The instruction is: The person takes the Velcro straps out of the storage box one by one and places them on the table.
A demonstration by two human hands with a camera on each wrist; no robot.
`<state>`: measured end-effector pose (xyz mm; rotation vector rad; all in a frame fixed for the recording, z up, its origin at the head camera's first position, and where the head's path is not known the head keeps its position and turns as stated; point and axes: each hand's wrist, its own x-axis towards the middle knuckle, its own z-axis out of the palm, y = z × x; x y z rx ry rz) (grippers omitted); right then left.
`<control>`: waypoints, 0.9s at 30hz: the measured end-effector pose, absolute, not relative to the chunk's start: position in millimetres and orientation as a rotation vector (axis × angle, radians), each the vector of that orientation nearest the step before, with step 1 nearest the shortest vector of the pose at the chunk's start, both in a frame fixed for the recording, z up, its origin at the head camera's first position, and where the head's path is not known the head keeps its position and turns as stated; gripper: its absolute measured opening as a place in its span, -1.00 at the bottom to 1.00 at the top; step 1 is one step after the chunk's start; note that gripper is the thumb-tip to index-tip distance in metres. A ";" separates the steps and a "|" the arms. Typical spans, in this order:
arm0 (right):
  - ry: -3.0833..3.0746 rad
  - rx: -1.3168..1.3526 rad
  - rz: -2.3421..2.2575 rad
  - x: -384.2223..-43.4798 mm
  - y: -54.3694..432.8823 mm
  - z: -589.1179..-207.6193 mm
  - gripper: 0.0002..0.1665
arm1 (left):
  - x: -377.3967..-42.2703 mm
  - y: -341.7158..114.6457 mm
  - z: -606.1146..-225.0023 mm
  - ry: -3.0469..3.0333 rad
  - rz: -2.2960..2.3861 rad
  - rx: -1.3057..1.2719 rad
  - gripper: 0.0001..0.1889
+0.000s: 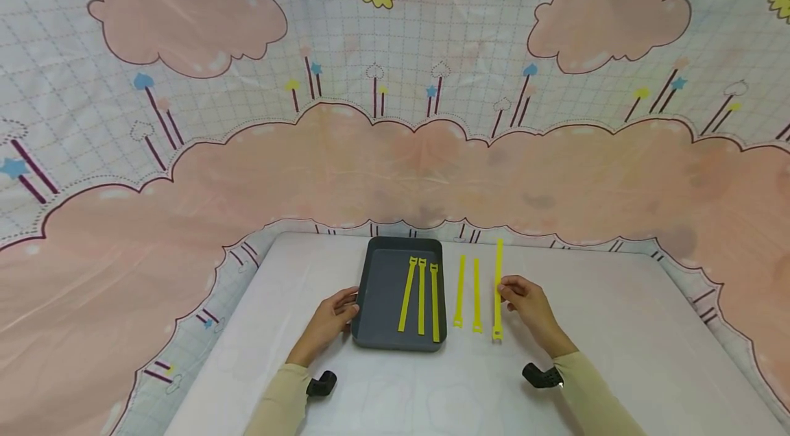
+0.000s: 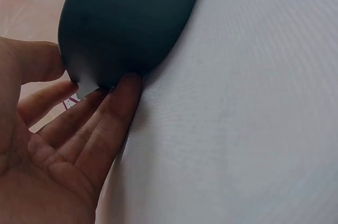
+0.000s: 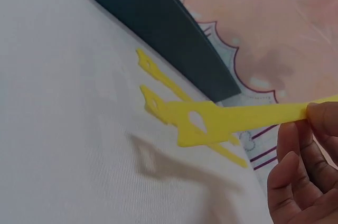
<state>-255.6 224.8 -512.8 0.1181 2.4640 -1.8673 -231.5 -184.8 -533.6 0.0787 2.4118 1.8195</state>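
Head view: the right grip (image 1: 532, 307) pinches a flat, slot-headed yellow strap (image 1: 498, 268); the left grip (image 1: 327, 323) holds a smooth, round-cornered dark tray (image 1: 378, 299) on the white counter (image 1: 432, 395).

Straps (image 1: 498, 268), six — one pinched in the right hand (image 1: 527, 302), two on the table (image 1: 395, 398) just left of that grip, three farther left in the tray (image 1: 378, 309). Tray, one, between the two hands. Hands, two — left hand (image 1: 324, 326) at the tray, right at the strap. Sleeves (image 1: 280, 395), two, one behind each hand. Black devices (image 1: 322, 384), two, one at each wrist. Table, one, beneath both hands.
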 end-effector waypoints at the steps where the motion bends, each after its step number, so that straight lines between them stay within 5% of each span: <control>1: 2.464 0.117 -1.859 -256.2 225.5 -513.3 -0.68 | -231.5 -184.7 -533.6 2.410 1.824 0.078 -0.51; 27: 2.522 0.150 -1.667 -275.5 227.5 -530.5 -0.70 | -231.3 -185.4 -533.7 2.434 1.785 0.068 -0.51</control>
